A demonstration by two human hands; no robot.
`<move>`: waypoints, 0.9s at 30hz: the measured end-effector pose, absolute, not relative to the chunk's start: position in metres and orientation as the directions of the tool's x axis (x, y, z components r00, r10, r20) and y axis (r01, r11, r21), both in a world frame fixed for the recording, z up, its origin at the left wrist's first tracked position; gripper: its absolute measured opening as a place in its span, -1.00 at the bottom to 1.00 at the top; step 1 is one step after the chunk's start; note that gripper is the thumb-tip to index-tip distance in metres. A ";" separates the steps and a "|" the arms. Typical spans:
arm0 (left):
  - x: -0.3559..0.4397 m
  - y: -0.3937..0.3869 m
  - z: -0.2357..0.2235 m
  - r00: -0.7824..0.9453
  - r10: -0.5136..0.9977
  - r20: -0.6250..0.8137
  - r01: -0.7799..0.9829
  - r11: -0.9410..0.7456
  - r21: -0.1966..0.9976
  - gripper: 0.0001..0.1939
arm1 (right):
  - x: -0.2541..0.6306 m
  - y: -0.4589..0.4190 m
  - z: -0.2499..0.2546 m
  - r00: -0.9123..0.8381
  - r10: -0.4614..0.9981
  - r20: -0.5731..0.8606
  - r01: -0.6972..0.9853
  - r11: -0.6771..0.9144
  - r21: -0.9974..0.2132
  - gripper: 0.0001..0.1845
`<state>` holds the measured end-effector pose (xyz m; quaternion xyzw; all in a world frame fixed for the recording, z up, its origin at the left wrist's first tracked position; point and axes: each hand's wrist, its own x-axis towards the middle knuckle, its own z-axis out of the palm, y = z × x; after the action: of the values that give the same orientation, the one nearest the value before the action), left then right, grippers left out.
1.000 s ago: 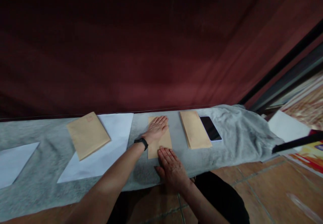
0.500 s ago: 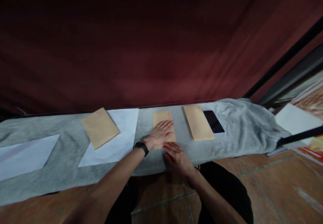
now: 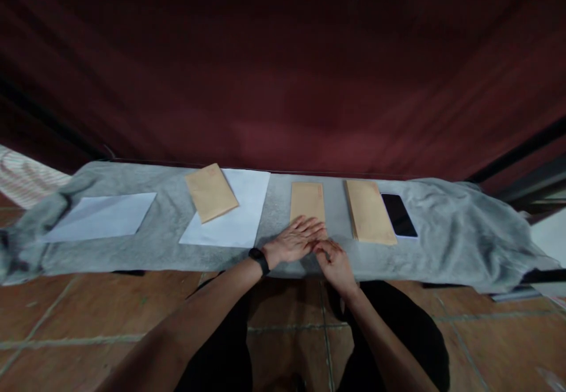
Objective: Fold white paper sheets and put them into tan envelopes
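Note:
A brown paper envelope point(image 3: 307, 198) lies lengthwise on the grey cloth in front of me. My left hand point(image 3: 295, 241), with a black band on its wrist, rests flat and open across its near part. Close against the left fingertips, my right hand point(image 3: 333, 263) has curled fingers and thumb drawn together at the envelope's near right corner. Both hands cover the near edge, so the grip there is partly hidden. Right of them lies a stack of brown envelopes point(image 3: 370, 212), with a dark-screened phone point(image 3: 399, 215) beside it.
Further left, another brown envelope point(image 3: 212, 193) lies slanted on a large white sheet point(image 3: 247, 209). A second white sheet point(image 3: 104, 216) is at the far left. Grey cloth point(image 3: 460, 233) covers the narrow bench, with a dark red curtain point(image 3: 283, 85) behind and floor tiles point(image 3: 110, 309) below.
My view has turned left, so things sit further right. My left hand has slid toward me along the envelope, uncovering its far half. The right fingers have curled in and touch close to the left.

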<state>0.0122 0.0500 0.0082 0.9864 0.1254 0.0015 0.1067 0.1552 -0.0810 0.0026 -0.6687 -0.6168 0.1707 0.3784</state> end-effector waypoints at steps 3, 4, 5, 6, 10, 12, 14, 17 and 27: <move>0.006 0.040 0.010 0.968 0.250 0.011 0.240 -0.940 0.242 -0.44 | 0.158 -0.081 0.002 0.235 0.944 0.233 0.664 0.019 -0.748 -0.74; 0.005 0.037 0.011 0.967 0.254 0.020 0.241 -0.938 0.251 -0.43 | 0.159 -0.081 0.003 0.257 0.937 0.237 0.657 0.010 -0.754 -0.74; 0.004 0.035 0.012 0.967 0.255 0.025 0.240 -0.936 0.258 -0.42 | 0.159 -0.081 0.003 0.275 0.929 0.246 0.655 0.006 -0.755 -0.73; 0.003 0.032 0.013 0.967 0.255 0.026 0.239 -0.935 0.263 -0.42 | 0.160 -0.081 0.003 0.288 0.921 0.261 0.660 0.006 -0.752 -0.72; 0.001 0.026 0.016 0.968 0.251 0.008 0.239 -0.931 0.277 -0.40 | 0.161 -0.078 0.003 0.292 0.900 0.324 0.695 0.033 -0.718 -0.64; 0.000 0.023 0.016 0.966 0.257 0.005 0.246 -0.929 0.278 -0.39 | 0.161 -0.075 0.001 0.271 0.905 0.328 0.705 0.045 -0.708 -0.56; -0.002 0.019 0.015 0.965 0.260 0.013 0.246 -0.928 0.280 -0.37 | 0.160 -0.073 -0.001 0.223 0.922 0.316 0.730 0.056 -0.681 -0.49; -0.004 0.014 0.015 0.959 0.282 0.039 0.259 -0.921 0.292 -0.33 | 0.159 -0.070 -0.005 0.112 0.955 0.275 0.795 0.080 -0.601 -0.43; -0.010 0.002 0.005 0.941 0.336 0.038 0.318 -0.917 0.242 -0.30 | 0.161 -0.063 -0.011 0.046 0.980 0.196 0.876 0.055 -0.479 -0.42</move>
<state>-0.0101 0.0019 0.0051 0.9782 0.1670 0.0395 0.1168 0.1612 -0.0628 -0.0111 -0.6795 -0.6827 0.1046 0.2475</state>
